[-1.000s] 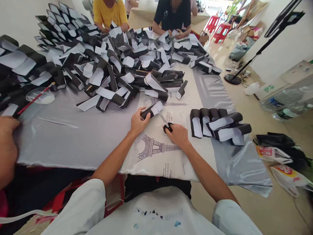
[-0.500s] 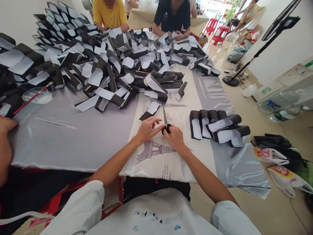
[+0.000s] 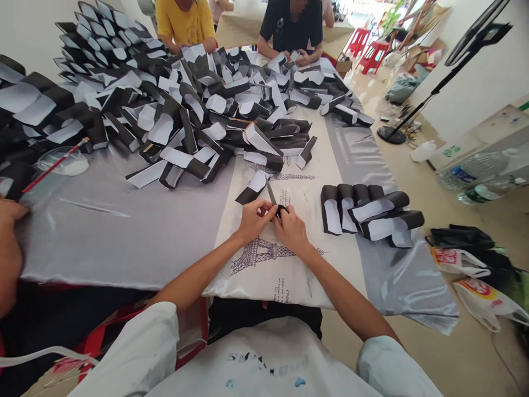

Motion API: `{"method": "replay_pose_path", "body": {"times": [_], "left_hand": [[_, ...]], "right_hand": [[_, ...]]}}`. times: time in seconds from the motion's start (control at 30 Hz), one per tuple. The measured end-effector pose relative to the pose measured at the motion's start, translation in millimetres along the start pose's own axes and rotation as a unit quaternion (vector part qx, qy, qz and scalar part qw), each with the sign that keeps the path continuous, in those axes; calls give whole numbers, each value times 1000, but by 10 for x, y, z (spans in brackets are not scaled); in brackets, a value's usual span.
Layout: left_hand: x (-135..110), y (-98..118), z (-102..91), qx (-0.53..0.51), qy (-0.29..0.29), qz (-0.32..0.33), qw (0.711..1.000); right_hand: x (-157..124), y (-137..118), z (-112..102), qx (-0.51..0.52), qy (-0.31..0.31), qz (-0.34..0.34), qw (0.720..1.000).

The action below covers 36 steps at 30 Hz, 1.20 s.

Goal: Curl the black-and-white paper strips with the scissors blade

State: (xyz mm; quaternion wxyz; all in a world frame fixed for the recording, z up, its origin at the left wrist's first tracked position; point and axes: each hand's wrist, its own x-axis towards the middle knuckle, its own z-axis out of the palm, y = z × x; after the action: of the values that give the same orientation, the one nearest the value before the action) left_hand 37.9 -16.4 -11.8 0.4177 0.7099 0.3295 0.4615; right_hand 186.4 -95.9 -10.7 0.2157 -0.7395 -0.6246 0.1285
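**Scissors [image 3: 276, 203] up at centre table, right hand firmly on them!**

We're looking down from the head camera, and the right hand [image 3: 291, 229] is closed around the black scissor loops. The blades look shut and point up the table, above the white satin cloth [image 3: 264, 281] printed with an Eiffel Tower, toward the middle of its near edge. The left hand [image 3: 256, 220] curls in just beside, fingertips [image 3: 270, 208] right up at the loops; whether they're pinching anything, I can't tell. Just beyond that hand, a folded black-and-white piece [image 3: 250, 188] lies on the cloth. To the right, a neat row of matching pieces [image 3: 363, 212] sits by the table's right edge, and a huge heap of them [image 3: 194, 116] sprawls across the far half. Over on the left edge, another person's hand [image 3: 8, 242] rests on grey satin [image 3: 103, 242], near a clear cup [image 3: 64, 164] of white paste holding a red-handled brush [image 3: 55, 175]. At the far end, a person in yellow [image 3: 185, 19] and a person in black [image 3: 291, 22] work at the heap.
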Motion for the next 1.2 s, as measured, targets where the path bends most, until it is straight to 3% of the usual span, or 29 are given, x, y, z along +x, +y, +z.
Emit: {"method": "replay_pose_path", "body": {"times": [0.3, 0.43, 0.7, 0.9, 1.03, 1.2], "left_hand": [[14, -51, 4, -39, 20, -41, 998], [7, -78, -16, -48, 16, -49, 998], [3, -104, -59, -28, -39, -28, 998], [-30, -81, -47, -13, -73, 4, 997], [-32, -73, -33, 7, -58, 25, 998], [-31, -125, -32, 39, -24, 63, 997]], "right_hand": [[-7, 49, 28, 113, 78, -26, 990], [-9, 55, 22, 104, 105, -35, 988], [59, 163, -4, 90, 97, -28, 991], [176, 234, -8, 149, 113, -14, 982], [477, 292, -101, 198, 147, 40, 968], [1393, 532, -500, 205, 217, 151, 942]]}}
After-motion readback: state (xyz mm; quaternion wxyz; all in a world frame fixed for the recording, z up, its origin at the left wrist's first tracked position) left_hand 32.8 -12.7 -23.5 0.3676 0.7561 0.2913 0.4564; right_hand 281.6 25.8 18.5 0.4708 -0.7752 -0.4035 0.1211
